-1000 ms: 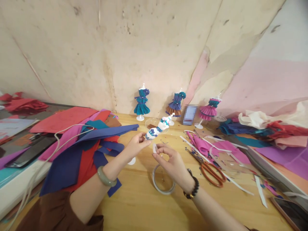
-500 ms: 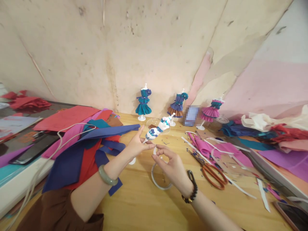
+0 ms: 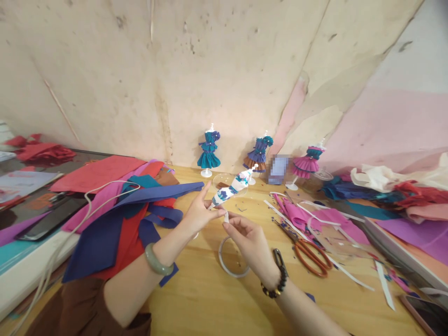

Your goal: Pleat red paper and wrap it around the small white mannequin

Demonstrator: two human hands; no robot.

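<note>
Steadying the small mannequin (image 3: 231,189) toward two o'clock in your left hand (image 3: 198,215), keep straight what looks like white tape (image 3: 226,217), pinched in your right hand (image 3: 247,233).

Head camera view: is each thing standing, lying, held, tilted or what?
Small mannequin: tilted, in the left hand
White strip: held in the right hand
Teal-dressed mannequin: standing
Brown-skirted mannequin: standing
Pink-skirted mannequin: standing
Scissors: lying flat
White ring: lying flat
Pink cloth: rumpled
Corner phone: screen dark
</note>
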